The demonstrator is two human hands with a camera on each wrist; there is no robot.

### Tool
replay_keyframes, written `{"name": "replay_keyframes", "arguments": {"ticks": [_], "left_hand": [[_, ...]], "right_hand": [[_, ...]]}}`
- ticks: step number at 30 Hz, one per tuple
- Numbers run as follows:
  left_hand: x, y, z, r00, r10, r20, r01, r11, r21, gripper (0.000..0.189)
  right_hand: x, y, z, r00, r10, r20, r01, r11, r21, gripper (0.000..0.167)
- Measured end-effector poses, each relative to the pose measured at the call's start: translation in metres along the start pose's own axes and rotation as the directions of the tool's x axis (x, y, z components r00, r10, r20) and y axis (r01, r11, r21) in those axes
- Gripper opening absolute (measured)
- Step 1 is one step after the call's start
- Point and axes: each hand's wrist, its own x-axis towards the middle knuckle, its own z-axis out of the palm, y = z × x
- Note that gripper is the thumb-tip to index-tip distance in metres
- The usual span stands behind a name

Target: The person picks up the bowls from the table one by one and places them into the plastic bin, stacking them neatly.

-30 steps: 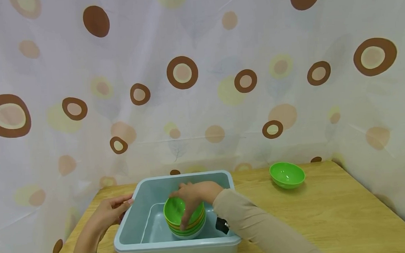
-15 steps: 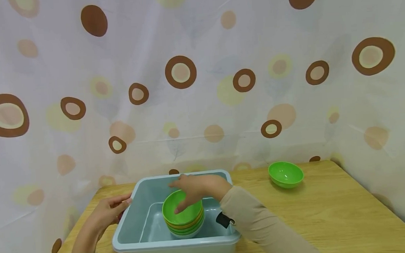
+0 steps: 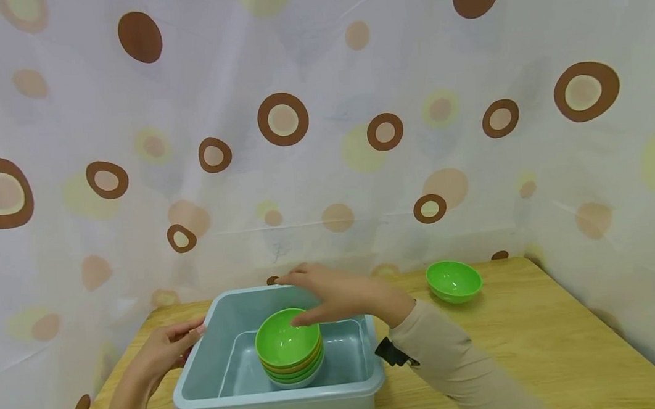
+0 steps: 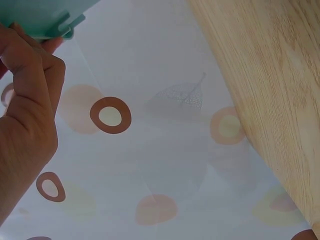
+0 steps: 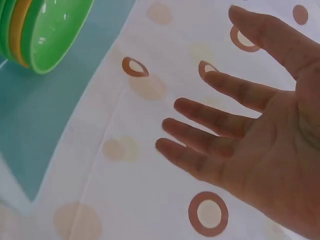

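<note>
A light blue plastic basin [image 3: 282, 399] stands on the wooden table, with a stack of nested bowls [image 3: 283, 343] inside it. The top bowl is bright green; yellow, green and pale rims show beneath. My left hand [image 3: 160, 356] grips the basin's left rim, and in the left wrist view its fingers curl at the rim's underside. Over the basin, up and right of the stack, my right hand [image 3: 346, 293] is held with nothing in it. Its fingers are spread and straight in the right wrist view, palm [image 5: 272, 155] showing, apart from the bowls.
A single green bowl [image 3: 454, 282] sits upright at the back of the wooden table [image 3: 512, 337], right of the basin. Behind and along both sides hangs a white curtain [image 3: 325, 167] with brown and beige circles.
My right hand has let go of the bowl stack, lifted and moved back to the right, its fingers straightening. The left hand stays at the rim. The head view has shifted slightly.
</note>
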Motion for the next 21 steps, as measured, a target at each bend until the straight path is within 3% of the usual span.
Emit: {"name": "replay_keyframes", "arguments": {"ticks": [6, 13, 21], "left_hand": [[0.0, 0.002, 0.0, 1.0, -0.006, -0.003, 0.006, 1.0, -0.009, 0.058], [-0.001, 0.0, 0.001, 1.0, 0.008, -0.006, -0.008, 1.0, -0.028, 0.058], [-0.001, -0.001, 0.002, 1.0, 0.007, -0.016, -0.007, 0.999, -0.04, 0.058]], "right_hand": [[-0.029, 0.017, -0.009, 0.993, -0.015, -0.116, 0.018, 1.0, 0.017, 0.06], [-0.064, 0.054, -0.01, 0.964, 0.028, -0.266, -0.032, 0.999, -0.012, 0.056], [-0.089, 0.101, -0.003, 0.938, 0.123, -0.324, -0.118, 0.992, 0.033, 0.055]]}}
